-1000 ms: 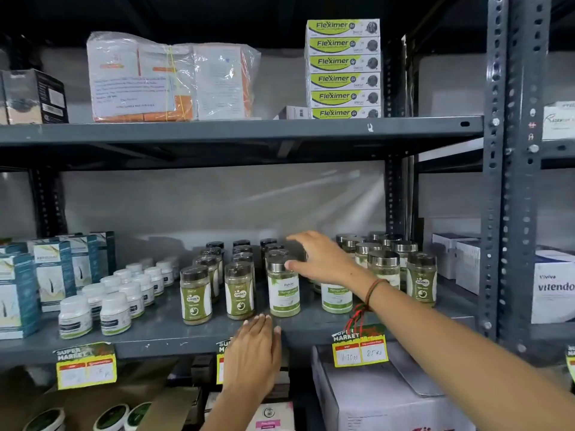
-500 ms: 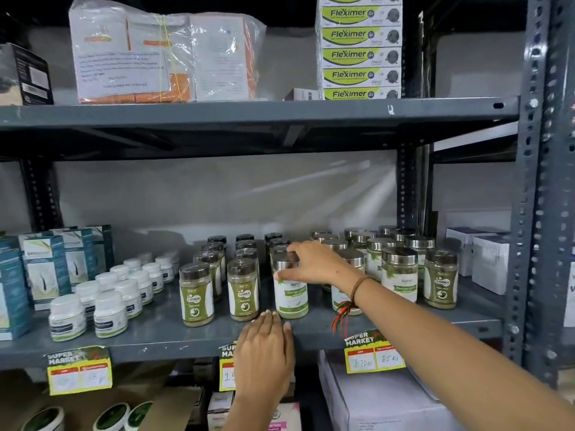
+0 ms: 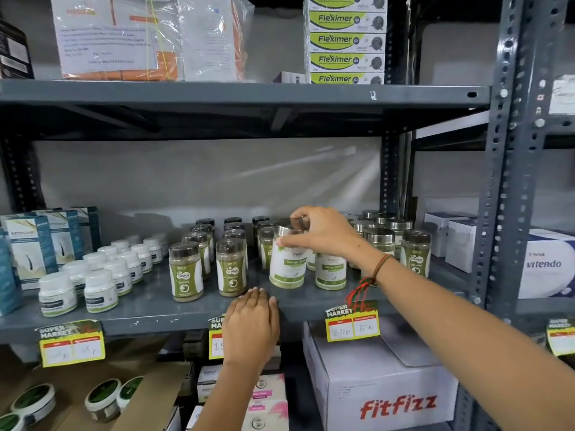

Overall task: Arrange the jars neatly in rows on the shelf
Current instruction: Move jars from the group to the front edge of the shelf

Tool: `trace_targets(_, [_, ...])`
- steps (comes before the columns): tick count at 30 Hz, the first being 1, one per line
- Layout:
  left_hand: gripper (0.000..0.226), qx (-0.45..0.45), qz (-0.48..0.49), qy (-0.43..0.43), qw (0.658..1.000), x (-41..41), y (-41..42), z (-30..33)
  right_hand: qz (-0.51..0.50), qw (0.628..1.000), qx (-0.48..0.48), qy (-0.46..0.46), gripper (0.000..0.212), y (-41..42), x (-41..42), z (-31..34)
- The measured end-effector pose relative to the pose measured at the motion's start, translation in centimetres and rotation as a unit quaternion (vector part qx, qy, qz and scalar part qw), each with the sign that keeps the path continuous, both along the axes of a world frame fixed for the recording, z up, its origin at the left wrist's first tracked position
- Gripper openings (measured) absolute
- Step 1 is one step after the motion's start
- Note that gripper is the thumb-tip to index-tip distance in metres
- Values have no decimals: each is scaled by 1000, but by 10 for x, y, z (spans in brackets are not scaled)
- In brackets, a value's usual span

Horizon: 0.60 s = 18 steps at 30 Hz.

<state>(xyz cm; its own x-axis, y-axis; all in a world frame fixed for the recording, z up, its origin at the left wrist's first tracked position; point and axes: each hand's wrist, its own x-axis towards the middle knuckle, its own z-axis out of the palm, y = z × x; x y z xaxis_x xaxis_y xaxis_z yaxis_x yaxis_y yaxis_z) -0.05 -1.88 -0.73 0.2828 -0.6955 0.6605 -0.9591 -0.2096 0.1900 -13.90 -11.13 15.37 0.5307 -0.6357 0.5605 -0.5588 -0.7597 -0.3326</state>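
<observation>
Grey metal makes up the shelf (image 3: 149, 315), and many jars stand on it. The right hand (image 3: 323, 233) reaches in from the right and grips the silver lid of a jar (image 3: 287, 269) with a white and green label. The fingers (image 3: 298, 214) curl over the lid and the thumb presses on its front. That jar stands near the front of the shelf, in the middle. It looks a bit tilted, but I cannot tell if it is lifted off the shelf. Just beside it on the right stands a jar like it (image 3: 330, 272), partly hidden by the wrist. To the left, dark-lid jars (image 3: 186, 272) stand in rows going back. More silver-lid jars (image 3: 384, 237) sit behind the right hand. Small white bottles (image 3: 101, 290) stand in rows farther left, near blue boxes (image 3: 29, 247). The left hand (image 3: 251, 325) lies flat and open on the front edge of the shelf, holding nothing. It covers part of a yellow tag (image 3: 216, 340).
</observation>
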Motion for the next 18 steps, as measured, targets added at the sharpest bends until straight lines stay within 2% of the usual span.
trace_targets(6, [44, -1, -1, 4, 1000, -2, 3, 2, 19, 993, 104, -55, 73, 3, -79, 5])
trace_targets(11, [42, 7, 3, 7, 1000, -4, 4, 2, -104, 993, 48, 4, 66, -13, -148, 12])
trace_targets(15, [39, 10, 6, 14, 1000, -3, 2, 1, -178, 982, 12, 60, 82, -34, -189, 11])
trace_targets(18, [42, 7, 8, 16, 1000, -4, 2, 0, -232, 967, 5, 105, 79, -46, -208, 11])
